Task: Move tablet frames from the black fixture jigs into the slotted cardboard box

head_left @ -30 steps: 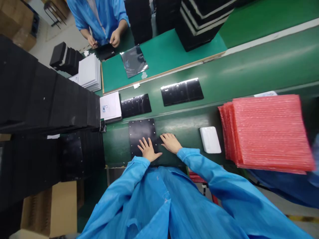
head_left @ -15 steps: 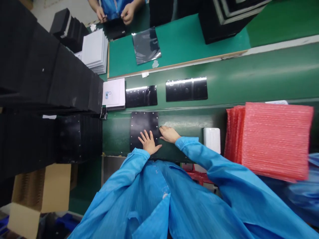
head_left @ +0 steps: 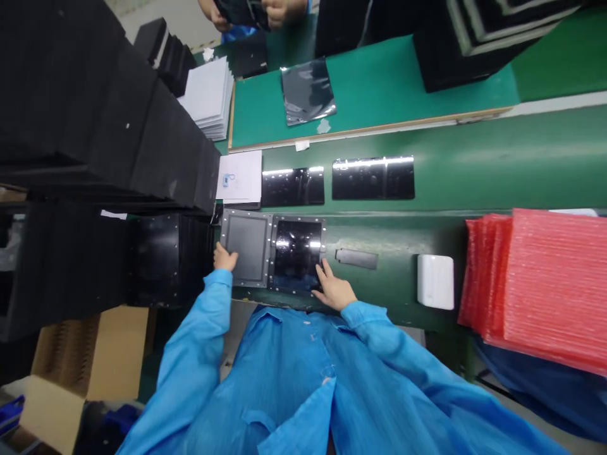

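A flat black case (head_left: pixel 298 256) lies unfolded on the green bench in front of me. Its left panel (head_left: pixel 246 246) has a grey recessed face with metal dots around the border; the right half carries a glossy dark sheet reflecting the lights. My left hand (head_left: pixel 224 258) grips the left panel's outer edge, thumb over the top and fingers partly hidden. Resting on the right half's edge is my right hand (head_left: pixel 336 289), its fingers apart. A thin dark grey strip (head_left: pixel 356 258) lies just to the right of the case.
Stacked black cases (head_left: pixel 156 259) wall in the left side. Red bubble bags (head_left: pixel 554 284) and a white box-like object (head_left: pixel 435 282) are at right. Two glossy black panels (head_left: pixel 373 178) and white papers (head_left: pixel 239 177) lie beyond. Another person's hands (head_left: pixel 279 11) work across the bench.
The case was closed under my hands; now it is unfolded, its left panel laid over to the left. My left hand has moved left with it. The grey strip has come into view.
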`<state>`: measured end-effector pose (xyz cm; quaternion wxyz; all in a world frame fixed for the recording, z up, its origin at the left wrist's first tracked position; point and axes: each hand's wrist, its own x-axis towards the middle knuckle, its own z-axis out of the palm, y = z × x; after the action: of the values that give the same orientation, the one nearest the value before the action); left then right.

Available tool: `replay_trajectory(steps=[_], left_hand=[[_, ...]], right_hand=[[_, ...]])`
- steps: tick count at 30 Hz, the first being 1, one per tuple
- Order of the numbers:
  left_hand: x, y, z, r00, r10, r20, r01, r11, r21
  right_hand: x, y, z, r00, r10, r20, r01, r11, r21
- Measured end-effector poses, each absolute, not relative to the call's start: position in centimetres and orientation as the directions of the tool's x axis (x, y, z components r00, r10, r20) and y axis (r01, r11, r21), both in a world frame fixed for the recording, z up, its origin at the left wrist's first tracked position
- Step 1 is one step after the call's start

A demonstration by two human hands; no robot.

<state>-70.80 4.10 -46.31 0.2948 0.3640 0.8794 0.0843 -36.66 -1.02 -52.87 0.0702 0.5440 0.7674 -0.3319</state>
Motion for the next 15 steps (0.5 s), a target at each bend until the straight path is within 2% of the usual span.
replay_trajectory(steps=[2,4,6,9,12,15], left_hand=[[-67.3,4.2,-48.5,-0.509,0.697,-0.505,0.631,0.701,0.332],[-63.5,3.6,-50.2,-0.364,0.735,-0.572,0.709,0.617,0.342],[-60.7,2.5,-51.0,-0.25,0.751,-0.611,0.724,0.564,0.397],[-59.6,1.1,-51.0,-0.227,0.757,-0.612,0.586,0.609,0.535],[-60.6,0.8,-50.1,-0.171,0.745,-0.645,0.255,0.666,0.701],[-60.7,1.1,-48.9,-0.036,0.734,-0.678,-0.045,0.676,0.735]], right_hand=[[-38.8,-0.9,-53.7,-0.252,0.839,-0.482,0.816,-0.083,-0.572],[-39.8,0.2,-54.5,-0.074,0.865,-0.497,0.613,-0.354,-0.706],[-40.0,1.7,-55.1,0.018,0.842,-0.54,0.384,-0.505,-0.773],[-39.4,3.4,-54.9,-0.055,0.819,-0.572,0.223,-0.548,-0.806],[-38.5,4.4,-53.9,-0.156,0.802,-0.577,0.152,-0.557,-0.816],[-38.0,6.5,-52.2,-0.316,0.786,-0.532,0.027,-0.553,-0.833]])
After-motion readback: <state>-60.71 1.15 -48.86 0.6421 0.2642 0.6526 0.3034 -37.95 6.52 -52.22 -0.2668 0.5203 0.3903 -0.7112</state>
